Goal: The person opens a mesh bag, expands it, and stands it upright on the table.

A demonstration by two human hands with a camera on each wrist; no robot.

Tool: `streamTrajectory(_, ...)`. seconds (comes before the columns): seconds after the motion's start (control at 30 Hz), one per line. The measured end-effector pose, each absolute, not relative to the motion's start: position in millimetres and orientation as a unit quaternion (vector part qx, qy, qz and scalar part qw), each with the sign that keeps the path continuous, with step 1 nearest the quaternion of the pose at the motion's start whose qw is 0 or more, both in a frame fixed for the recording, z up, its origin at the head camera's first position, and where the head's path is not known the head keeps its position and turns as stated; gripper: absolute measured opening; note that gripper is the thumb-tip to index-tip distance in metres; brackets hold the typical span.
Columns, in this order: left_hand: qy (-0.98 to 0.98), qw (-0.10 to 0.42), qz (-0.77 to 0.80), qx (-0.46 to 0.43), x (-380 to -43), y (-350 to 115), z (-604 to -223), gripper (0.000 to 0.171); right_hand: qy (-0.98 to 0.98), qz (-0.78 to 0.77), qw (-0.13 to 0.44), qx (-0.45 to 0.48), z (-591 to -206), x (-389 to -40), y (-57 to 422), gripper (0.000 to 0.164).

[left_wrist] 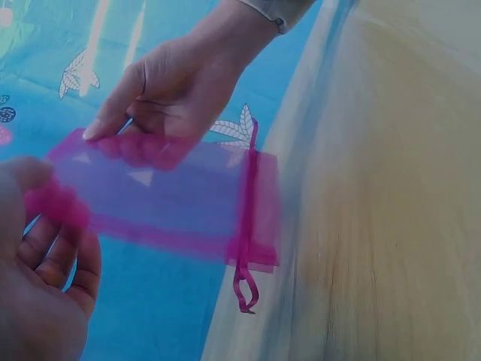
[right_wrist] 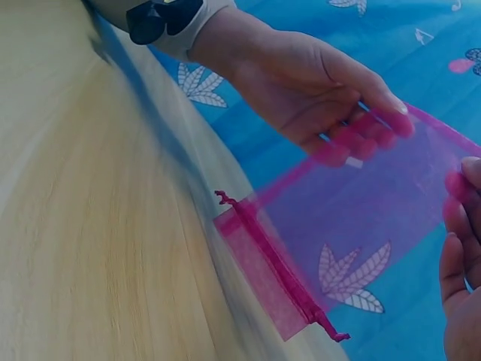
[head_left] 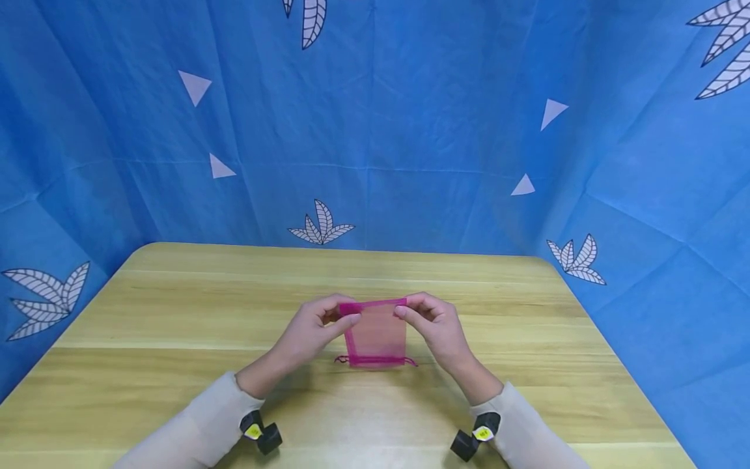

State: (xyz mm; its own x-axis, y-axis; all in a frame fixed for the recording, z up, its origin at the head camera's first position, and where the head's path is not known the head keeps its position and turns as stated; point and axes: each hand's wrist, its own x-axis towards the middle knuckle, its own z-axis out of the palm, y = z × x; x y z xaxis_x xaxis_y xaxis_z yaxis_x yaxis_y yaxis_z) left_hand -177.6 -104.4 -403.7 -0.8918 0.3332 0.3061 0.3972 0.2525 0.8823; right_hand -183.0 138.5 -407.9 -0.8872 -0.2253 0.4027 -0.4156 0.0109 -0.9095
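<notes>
A sheer magenta drawstring pouch [head_left: 377, 332] hangs between the two hands, its drawstring band [head_left: 377, 359] at the lower end with a small cord loop at each side. My left hand [head_left: 313, 329] pinches its upper left corner between thumb and fingers. At the upper right corner, my right hand [head_left: 436, 326] pinches it the same way. The see-through fabric is stretched fairly flat, and the right hand's fingers show through it in the left wrist view. No contents show through the pouch [right_wrist: 338, 195].
A light wood-grain table [head_left: 176, 312] lies under the hands. Behind it and at both sides hangs a blue cloth [head_left: 375, 130] printed with white leaves and triangles. Dark wrist cameras [head_left: 260, 431] are strapped over the pale sleeves [head_left: 199, 420].
</notes>
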Motion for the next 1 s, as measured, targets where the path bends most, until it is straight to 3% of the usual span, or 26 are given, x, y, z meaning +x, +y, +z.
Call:
streamTrajectory(0.4, -0.803, 0.003, -0.548, -0.235, -174.6, -101.9, -403.3, 0.021, -0.7, 0.672, 0.041, 0.24, -409.5, -179.8, 127.8, 0.011)
streamTrajectory(1.0, -0.806, 0.038, -0.536, -0.25, -171.9, -98.4, -401.9, 0.016, -0.728, 0.637, 0.035, 0.252, -406.9, -174.1, 116.8, 0.004)
